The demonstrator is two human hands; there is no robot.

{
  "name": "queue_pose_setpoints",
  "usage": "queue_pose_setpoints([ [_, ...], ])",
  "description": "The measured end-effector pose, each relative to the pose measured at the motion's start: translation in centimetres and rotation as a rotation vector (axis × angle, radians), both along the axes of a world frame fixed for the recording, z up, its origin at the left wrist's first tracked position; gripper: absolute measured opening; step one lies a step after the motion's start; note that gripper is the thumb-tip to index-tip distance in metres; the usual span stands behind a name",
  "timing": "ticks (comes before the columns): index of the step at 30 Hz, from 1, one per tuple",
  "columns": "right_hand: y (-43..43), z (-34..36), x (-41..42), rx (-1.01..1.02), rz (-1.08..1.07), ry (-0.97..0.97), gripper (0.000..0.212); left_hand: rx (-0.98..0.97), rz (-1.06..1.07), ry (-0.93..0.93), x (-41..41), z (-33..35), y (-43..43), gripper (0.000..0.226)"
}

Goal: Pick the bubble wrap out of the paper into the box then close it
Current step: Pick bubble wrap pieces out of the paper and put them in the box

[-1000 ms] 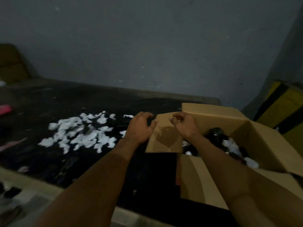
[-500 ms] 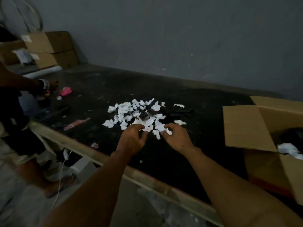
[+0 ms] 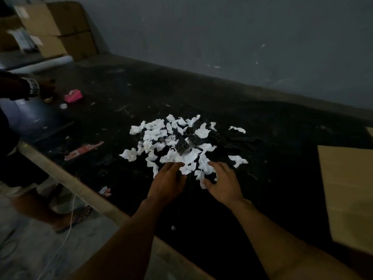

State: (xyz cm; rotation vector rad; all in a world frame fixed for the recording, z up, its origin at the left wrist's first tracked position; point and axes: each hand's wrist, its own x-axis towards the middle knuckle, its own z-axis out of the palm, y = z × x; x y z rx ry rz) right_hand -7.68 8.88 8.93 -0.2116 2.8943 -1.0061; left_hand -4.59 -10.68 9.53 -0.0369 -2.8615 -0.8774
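Two hands at work over a dark bench (image 3: 201, 102), seen from the head camera in dim light

Left hand (image 3: 168, 183): palm down, fingers reaching forward and loosely bent, tips touching the near edge of the paper (image 3: 155, 136). Nothing seen held in it.

Right hand (image 3: 223, 183): palm down, fingers spread and relaxed, thumb out to the left. Fingertips rest among the nearest white scraps; it grips nothing.

Paper: a loose heap of torn white pieces lying mid-bench, just beyond both hands, with a few strays off to the right.

Bubble wrap (image 3: 182, 147): dark, dotted pieces mixed into the heap. One sits tilted on top near the centre, and more trail off to the right under and between the scraps. Neither hand touches it.

Box (image 3: 347, 195): only a brown cardboard flap shows, at the right edge of the view, well apart from the heap. Its inside is out of view.

Elsewhere on the bench: a pink object (image 3: 73, 96) at the far left and a pink strip (image 3: 84, 150) near the front edge. A second person stands at the left, forearm with a wristband (image 3: 33, 88) over the bench and a sandalled foot (image 3: 68, 217) on the floor. Stacked cartons (image 3: 60, 27) sit in the far left corner against a grey wall (image 3: 222, 27)
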Motion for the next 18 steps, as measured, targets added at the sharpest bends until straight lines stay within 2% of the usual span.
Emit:
queue_pose_setpoints([
  [6, -0.4, -3.5, -4.8, 0.146, 0.057, 0.106, 0.072, -0.096, -0.025, 0.1, -5.3, -3.5, 0.6, 0.052],
  [9, -0.6, -4.9, -6.2, 0.18, 0.099, 0.073, 0.082, -0.149, -0.038, 0.132, -7.1, -4.9, 0.1, 0.06],
  [12, -0.9, -6.1, -8.0, 0.197, 0.17, -0.023, 0.088, -0.152, -0.084, 0.036, -9.1, -6.6, -0.7, 0.067],
  [14, -1.1, -6.9, -8.3, 0.237, 0.215, -0.073, 0.09, -0.182, -0.176, 0.023, -9.8, -7.1, -0.9, 0.062],
  [16, -1.5, -8.0, -8.0, 0.255, 0.2, -0.022, 0.087, -0.21, -0.281, 0.121, -10.0, -8.3, -1.1, 0.046],
  [18, -1.9, -9.3, -7.5, 0.25, 0.153, 0.081, 0.07, -0.156, -0.253, 0.143, -9.5, -10.0, -1.5, 0.032],
])
